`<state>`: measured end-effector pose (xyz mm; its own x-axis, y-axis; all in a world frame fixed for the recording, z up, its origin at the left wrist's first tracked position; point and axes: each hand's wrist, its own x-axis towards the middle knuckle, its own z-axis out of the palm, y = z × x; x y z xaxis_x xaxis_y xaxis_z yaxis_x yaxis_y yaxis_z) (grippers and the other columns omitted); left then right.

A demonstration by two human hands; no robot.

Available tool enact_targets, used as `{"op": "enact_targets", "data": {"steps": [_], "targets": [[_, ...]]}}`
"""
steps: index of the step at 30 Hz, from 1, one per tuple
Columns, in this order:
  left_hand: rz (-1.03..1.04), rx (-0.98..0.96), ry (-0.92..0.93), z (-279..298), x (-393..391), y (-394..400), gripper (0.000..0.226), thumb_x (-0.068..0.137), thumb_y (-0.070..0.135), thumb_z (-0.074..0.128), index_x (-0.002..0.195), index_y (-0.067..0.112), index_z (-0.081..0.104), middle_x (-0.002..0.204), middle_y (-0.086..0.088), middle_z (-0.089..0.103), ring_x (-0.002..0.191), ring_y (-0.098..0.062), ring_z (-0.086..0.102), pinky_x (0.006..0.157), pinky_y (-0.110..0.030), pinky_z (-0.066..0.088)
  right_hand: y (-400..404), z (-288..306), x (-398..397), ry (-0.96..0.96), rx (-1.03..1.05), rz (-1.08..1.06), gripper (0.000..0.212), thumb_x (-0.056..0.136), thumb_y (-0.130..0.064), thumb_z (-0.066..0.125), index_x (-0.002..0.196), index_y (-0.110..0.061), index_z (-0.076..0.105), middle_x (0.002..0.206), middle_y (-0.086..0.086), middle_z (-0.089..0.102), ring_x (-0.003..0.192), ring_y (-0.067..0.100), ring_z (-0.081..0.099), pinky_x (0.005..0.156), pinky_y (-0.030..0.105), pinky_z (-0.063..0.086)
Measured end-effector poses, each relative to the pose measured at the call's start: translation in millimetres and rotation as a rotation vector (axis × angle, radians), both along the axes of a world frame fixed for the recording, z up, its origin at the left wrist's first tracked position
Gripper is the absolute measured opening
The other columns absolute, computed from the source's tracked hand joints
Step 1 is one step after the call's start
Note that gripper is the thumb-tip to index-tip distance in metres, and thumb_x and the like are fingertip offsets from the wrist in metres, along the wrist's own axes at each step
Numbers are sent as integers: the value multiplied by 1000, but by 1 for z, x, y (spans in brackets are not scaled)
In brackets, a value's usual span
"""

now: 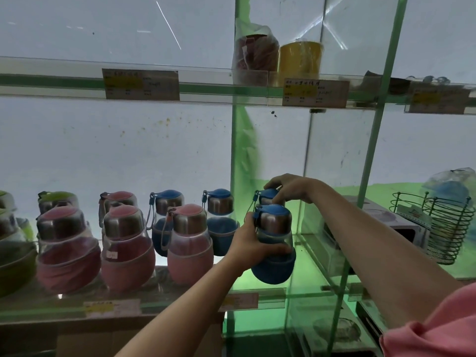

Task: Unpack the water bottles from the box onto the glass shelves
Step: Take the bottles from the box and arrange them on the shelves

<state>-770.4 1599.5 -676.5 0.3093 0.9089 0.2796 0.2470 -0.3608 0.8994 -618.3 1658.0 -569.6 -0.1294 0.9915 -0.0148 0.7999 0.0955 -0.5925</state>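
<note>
On the upper level, a clear plastic bag of reddish goods (pixel 253 54) stands just beside a yellow cylindrical tub wrapped in film (pixel 300 59). Tan paper price labels (pixel 140 84) hang along the front edges. To the right, a green wire basket (pixel 449 228) sits near a white printed carton (pixel 401 224), with a crinkled plastic bag of blue items (pixel 453 186) behind it.
</note>
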Motion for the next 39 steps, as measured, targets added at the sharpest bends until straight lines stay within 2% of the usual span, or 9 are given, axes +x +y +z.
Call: {"op": "enact_targets", "data": {"steps": [3,6,11,16,22,27,31,35,39], "targets": [[9,1,-16,-2,5,0,77,59,25,89,122,24,44,114,6,63,102,-12,60,82,-21,49,4,-1,-1,10,-2,39,60,76,2,67,132,-5,49,128,10,54,112,23,53,99,35,47],[19,7,-45,-4,9,1,77,58,24,89,121,25,44,113,7,63,100,-9,61,79,-19,48,7,-1,1,1,-29,39,55,79,-5,68,131,-7,50,125,9,56,111,24,56,97,35,49],[28,3,-12,-6,15,6,83,53,31,90,122,28,45,114,7,64,103,-13,62,91,-34,52,9,-3,-1,-165,36,-23,54,78,-18,73,128,-12,52,111,8,53,94,23,57,80,33,54],[17,2,-4,-4,15,6,86,53,31,91,124,27,44,117,8,63,107,-14,60,93,-33,51,12,-6,-4,-220,125,28,53,78,-20,72,128,-14,55,125,11,56,96,21,55,75,29,50],[28,-1,-1,-4,16,3,84,54,28,91,124,26,43,117,7,62,105,-14,60,91,-29,49,11,-7,-7,-364,147,13,55,84,-30,66,134,-15,47,134,9,50,117,26,50,87,30,44],[82,3,-6,-4,21,-2,82,54,27,90,121,23,42,117,4,60,105,-18,59,93,-35,50,6,-7,-10,-437,110,-32,56,87,-36,62,132,-8,45,133,13,51,115,28,53,90,35,45],[72,9,-29,-3,22,-3,80,54,25,90,119,25,44,115,5,61,104,-17,59,94,-35,50,-3,1,-8,-287,101,-67,68,84,-30,67,142,-8,37,141,14,42,121,29,50,93,36,50],[54,15,-37,-2,23,-1,75,56,23,90,114,24,43,111,6,61,102,-17,60,92,-35,50,-9,12,-7,-307,255,-53,57,89,-30,59,140,-9,41,144,13,43,130,26,42,101,32,36],[65,38,4,-1,24,-5,75,56,26,90,112,23,40,113,5,58,103,-17,58,90,-31,49,-17,16,-32,-254,316,30,53,91,-31,57,138,-11,44,142,10,47,128,23,46,102,31,35]]}}
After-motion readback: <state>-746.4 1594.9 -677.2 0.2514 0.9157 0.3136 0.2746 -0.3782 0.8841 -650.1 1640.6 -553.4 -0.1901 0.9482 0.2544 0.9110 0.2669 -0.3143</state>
